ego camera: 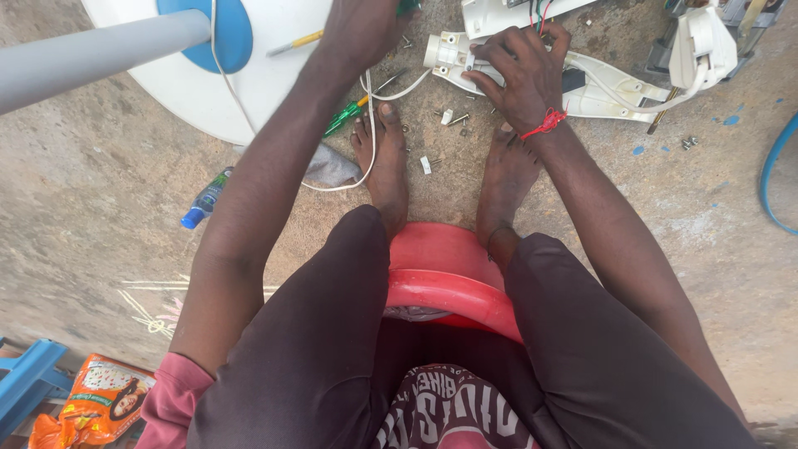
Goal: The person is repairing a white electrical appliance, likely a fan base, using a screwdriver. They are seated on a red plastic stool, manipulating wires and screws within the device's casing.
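Bare feet rest on the rough concrete floor [100, 191] in the head view, just beyond the red plastic stool [440, 274] the person sits on. The right hand [519, 75] lies palm down, fingers spread and curled, on the white moulded plastic housing [615, 87], which sits far right of centre on the floor with wires spilling from it. The left hand [362, 29] reaches to the far edge, closed around something green that is mostly cut off; what it is I cannot tell. Just near it lies a green-handled screwdriver [345, 116], with small loose screws [453, 116] scattered between the feet and the housing. A white round fan base [274, 75] with a grey pole [91, 54] stands far left.
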